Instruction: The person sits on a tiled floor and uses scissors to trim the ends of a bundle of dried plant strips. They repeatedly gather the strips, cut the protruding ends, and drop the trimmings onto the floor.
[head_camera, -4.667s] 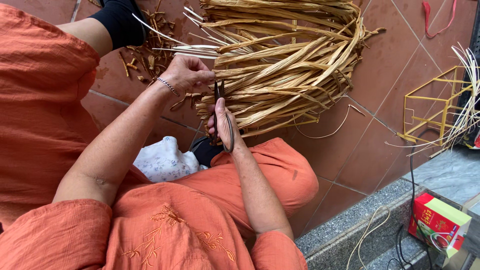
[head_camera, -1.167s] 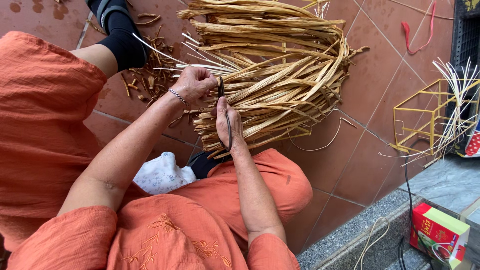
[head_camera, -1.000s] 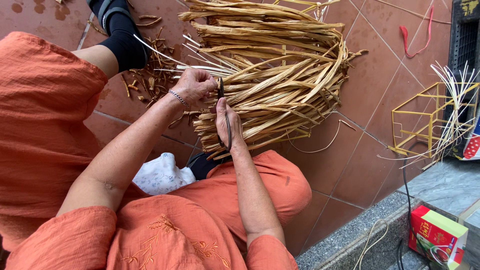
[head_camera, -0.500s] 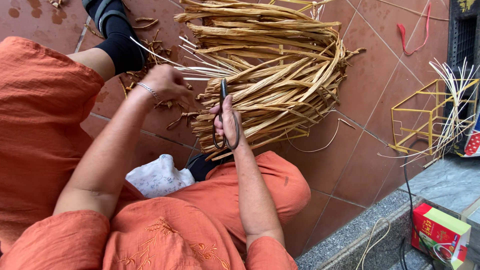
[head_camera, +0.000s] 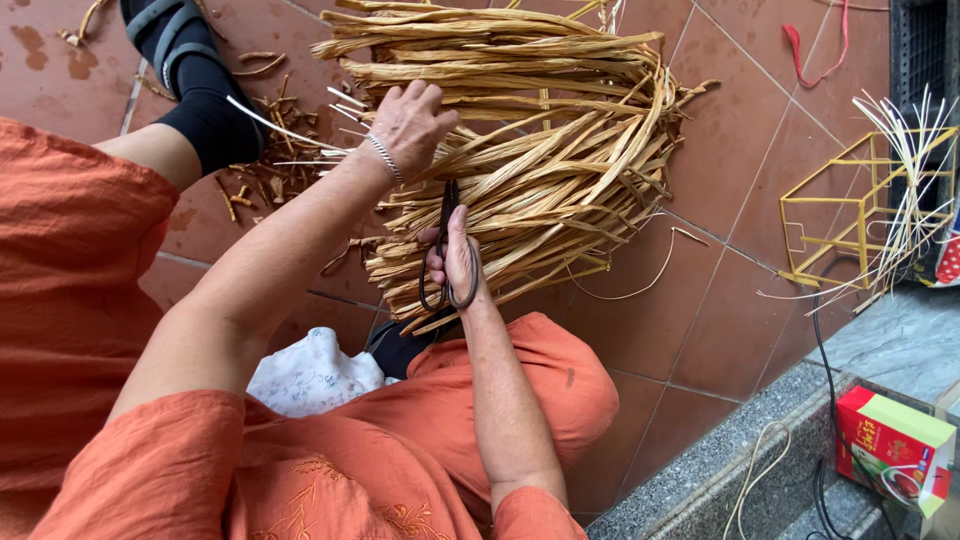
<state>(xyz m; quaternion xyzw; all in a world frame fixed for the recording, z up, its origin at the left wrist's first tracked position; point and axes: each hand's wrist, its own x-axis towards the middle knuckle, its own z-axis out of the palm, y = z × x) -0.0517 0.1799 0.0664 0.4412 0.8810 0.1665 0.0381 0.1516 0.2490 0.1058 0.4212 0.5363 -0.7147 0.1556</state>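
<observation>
Head view: right hand (head_camera: 458, 262) grips dark scissors (head_camera: 447, 250), blades up against the cane bundle (head_camera: 530, 150) on the tiled floor (head_camera: 690, 310). Left hand (head_camera: 410, 120), fingers loose, rests on the strands. Cut scraps (head_camera: 265, 175) lie nearby; many ragged ends apparently remain untrimmed.

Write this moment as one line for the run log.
left hand: on woven strip bundle | right hand: holds dark scissors | floor: tiles, strip scraps
</observation>
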